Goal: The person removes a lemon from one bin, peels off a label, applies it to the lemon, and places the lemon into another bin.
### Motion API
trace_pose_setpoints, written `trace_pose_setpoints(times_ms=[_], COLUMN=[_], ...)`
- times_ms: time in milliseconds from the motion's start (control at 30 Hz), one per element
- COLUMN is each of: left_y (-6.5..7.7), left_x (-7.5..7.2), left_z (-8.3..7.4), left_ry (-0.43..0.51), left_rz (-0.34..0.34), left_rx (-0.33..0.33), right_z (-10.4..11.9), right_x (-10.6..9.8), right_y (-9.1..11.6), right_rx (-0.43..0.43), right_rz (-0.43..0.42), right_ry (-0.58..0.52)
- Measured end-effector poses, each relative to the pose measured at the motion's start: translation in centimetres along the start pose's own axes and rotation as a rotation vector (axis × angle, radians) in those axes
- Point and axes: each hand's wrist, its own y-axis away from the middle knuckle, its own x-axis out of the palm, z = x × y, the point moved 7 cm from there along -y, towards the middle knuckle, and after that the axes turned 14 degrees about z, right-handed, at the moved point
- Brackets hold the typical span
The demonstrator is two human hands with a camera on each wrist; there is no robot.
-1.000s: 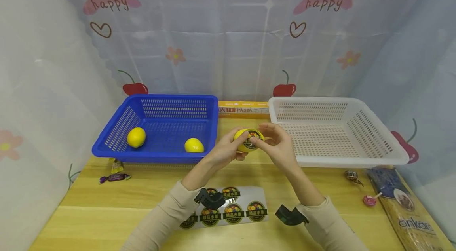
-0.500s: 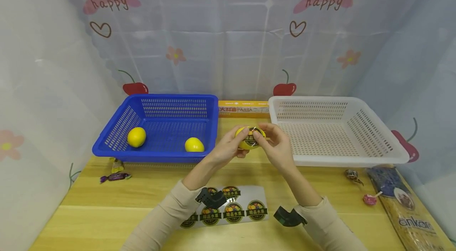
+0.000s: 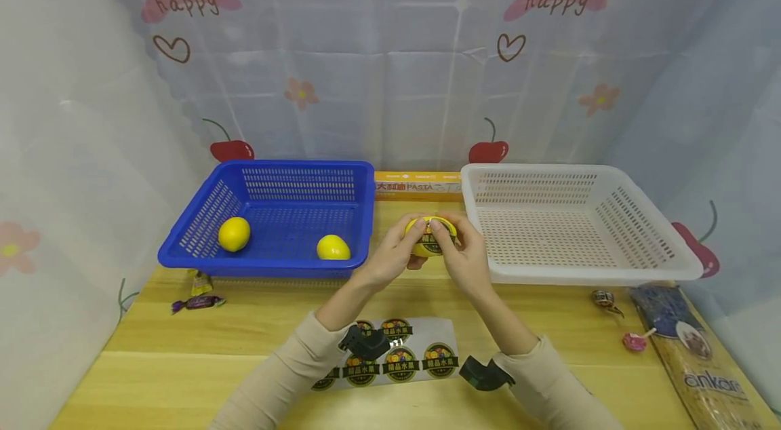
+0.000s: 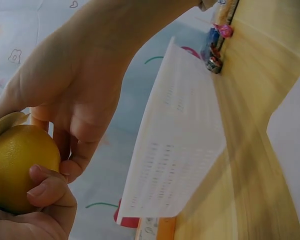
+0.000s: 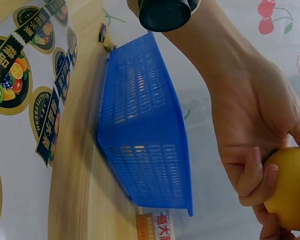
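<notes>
A yellow lemon [image 3: 421, 250] is held between both hands above the table. On its upper face lies a round black sticker [image 3: 430, 239] printed with fruit. My left hand [image 3: 390, 252] grips the lemon from the left, fingertips curled beneath it. My right hand [image 3: 468, 255] holds it from the right, and both thumbs press on the sticker. In the left wrist view the sticker's edge [image 4: 10, 122] stands a little off the lemon [image 4: 22, 162]. The right wrist view shows curled left-hand fingers [image 5: 255, 175] against the lemon [image 5: 292, 187].
A blue basket [image 3: 266, 272] with two lemons stands left, a white basket [image 3: 586, 274] right. Between them at the back is a pasta box [image 3: 417, 187]. A sticker sheet [image 3: 427, 331] lies in front. Candies [image 3: 198, 302] and an ankara pasta bag [image 3: 702, 369] lie at the sides.
My right hand has shifted left, closer around the lemon. Its thumb has moved up toward the left thumb on the sticker, and the lemon has turned slightly.
</notes>
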Motion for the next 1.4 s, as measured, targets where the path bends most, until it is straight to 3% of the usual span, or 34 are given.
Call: trace_pose_setpoints(times_ms=[133,333,433,600,800,1133,1400], left_y=[0.0,0.0,-0.1,-0.3,0.0,0.0,0.0], left_x=[0.1,0.2,0.3,0.4,0.1,0.1,0.1], left_z=[-0.1,-0.1,0.0,0.2,0.2,-0.2,0.0], left_ry=[-0.004,0.016,0.085,0.169,0.052,-0.059,-0.077], left_rz=[-0.004,0.011,0.009,-0.021,-0.108,-0.122,-0.123], left_rx=[0.025,0.09,0.075,0.051,0.004,0.052,0.013], right_z=[0.4,0.4,0.6,2.9,4.3,4.2,4.5], right_x=[0.1,0.0,0.1,0.7,1.0,0.7,0.5], right_y=[0.1,0.1,0.3,0.9,1.0,1.1,1.1], right_rx=[0.015,-0.092,-0.126,-0.162,-0.18,-0.214,-0.251], right_rz=[-0.011,-0.1,-0.145,-0.192,-0.217,-0.245,-0.255], right_ry=[0.026,0.044,0.073,0.132,0.178,0.202,0.257])
